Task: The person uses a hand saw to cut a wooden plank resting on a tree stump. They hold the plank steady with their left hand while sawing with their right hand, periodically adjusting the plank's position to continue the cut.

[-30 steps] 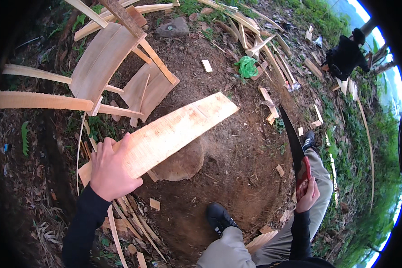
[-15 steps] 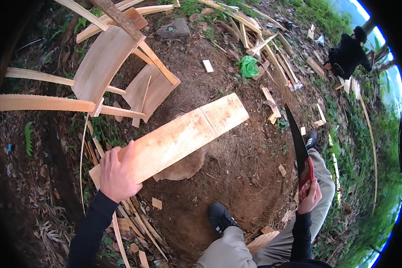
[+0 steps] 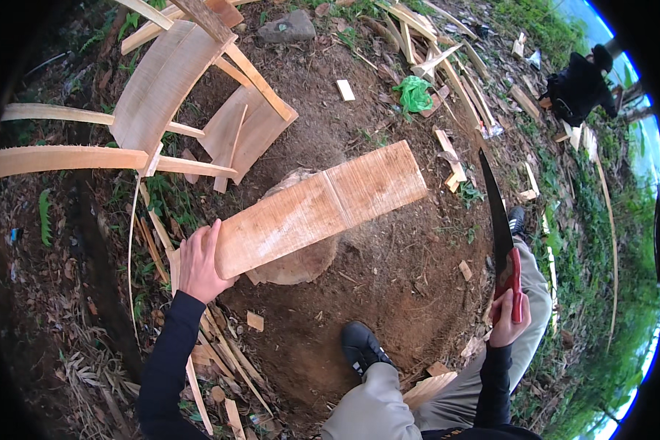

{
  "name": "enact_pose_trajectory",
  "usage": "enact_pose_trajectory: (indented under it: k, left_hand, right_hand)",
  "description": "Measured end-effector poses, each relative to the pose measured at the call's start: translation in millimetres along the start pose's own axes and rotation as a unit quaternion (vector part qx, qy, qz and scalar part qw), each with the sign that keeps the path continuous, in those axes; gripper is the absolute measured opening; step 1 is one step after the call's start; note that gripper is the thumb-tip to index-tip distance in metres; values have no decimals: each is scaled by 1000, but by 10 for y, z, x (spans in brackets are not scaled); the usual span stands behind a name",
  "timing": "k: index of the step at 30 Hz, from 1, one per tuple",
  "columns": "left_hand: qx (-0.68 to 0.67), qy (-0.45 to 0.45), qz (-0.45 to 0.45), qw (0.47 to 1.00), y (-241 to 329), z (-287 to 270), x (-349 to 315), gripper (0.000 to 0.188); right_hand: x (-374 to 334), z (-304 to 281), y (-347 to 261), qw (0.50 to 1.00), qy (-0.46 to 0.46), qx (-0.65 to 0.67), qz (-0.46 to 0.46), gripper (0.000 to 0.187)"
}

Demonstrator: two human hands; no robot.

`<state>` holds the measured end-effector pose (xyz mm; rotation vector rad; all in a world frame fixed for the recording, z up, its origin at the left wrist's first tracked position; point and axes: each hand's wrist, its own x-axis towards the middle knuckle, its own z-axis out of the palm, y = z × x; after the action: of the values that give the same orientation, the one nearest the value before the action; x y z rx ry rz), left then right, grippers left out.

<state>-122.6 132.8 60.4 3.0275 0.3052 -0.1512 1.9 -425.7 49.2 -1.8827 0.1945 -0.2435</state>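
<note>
With the plank [image 3: 319,209] as the dial's centre, bare dirt [image 3: 418,249] gives the right hand [image 3: 511,319] a way across from four o'clock, the upright red-handled saw [image 3: 501,220] bounding it at three. A wooden frame [image 3: 165,84] blocks ten, and the left hand [image 3: 200,262] occupies eight. The stump [image 3: 297,265] takes up the room beneath, toward six; thin strips [image 3: 236,359] crowd seven, and a shoe [image 3: 361,348] stands between five and six.

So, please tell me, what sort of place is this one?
It is probably an outdoor woodworking spot: a chair-like wooden frame is near a tree stump, wood pieces are scattered over bare soil, and the person's right hand holds a handsaw.
</note>
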Motion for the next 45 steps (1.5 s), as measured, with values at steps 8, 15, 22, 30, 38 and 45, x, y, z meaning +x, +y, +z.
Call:
enact_pose_trajectory:
  k: [8, 15, 22, 30, 38, 45]
  left_hand:
    - [7, -30, -5, 1000, 291, -195, 18, 136]
    - [-77, 164, 78, 980, 1012, 62, 475, 110]
    - [-95, 146, -7, 985, 1336, 238, 861, 122]
    - [-138, 204, -32, 969, 1390, 245, 786, 102]
    - [-58, 219, -103, 968, 1454, 488, 1040, 56]
    - [-84, 254, -84, 960, 1431, 552, 1093, 47]
  right_hand:
    - [-20, -68, 79, 998, -36, 33, 39, 24]
    - [-35, 48, -118, 982, -38, 178, 43, 26]
    - [-402, 483, -712, 981, -102, 99, -133, 31]
    - [-689, 1187, -759, 953, -262, 115, -94, 36]
    - [-799, 1557, -493, 936, -303, 37, -172, 23]
    - [-857, 1453, -426, 938, -307, 46, -152, 21]
